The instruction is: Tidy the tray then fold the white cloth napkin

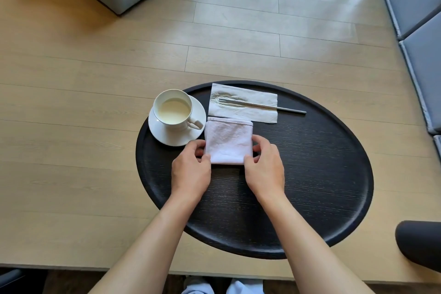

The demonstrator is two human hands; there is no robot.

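Now, from the head view — the only one you have — your left hand point(191, 169) and right hand point(263, 167) sit at the two near corners of the white cloth napkin point(228, 142), which lies folded into a compact rectangle on the dark round tray point(310, 174), just beside the saucer point(167, 136) and touching the near edge of the paper napkin point(257, 105). Each grip is narrow: thumb and fingertips pinch or press the cloth's side edges near its front fold. Whether the fingers reach under the layers you cannot tell from here.

The tray looks tidy already — the cup point(172, 108) with its pale drink stands upright on the saucer, and the fork point(265, 106) lies across the paper napkin. So the step in hand is, by my reading, squaring and settling the folded cloth.

To do it well, keep both hands level and move them together so the layers don't slide apart. Line the side edges up before you press. Smooth from the near fold toward the hemmed far edge, lightly, to push air out without dragging the stack.

Mind your left knuckles: the saucer and the cup's handle are close, and a nudge could slop the drink. Keep the cloth from pushing the paper napkin and shifting the fork.
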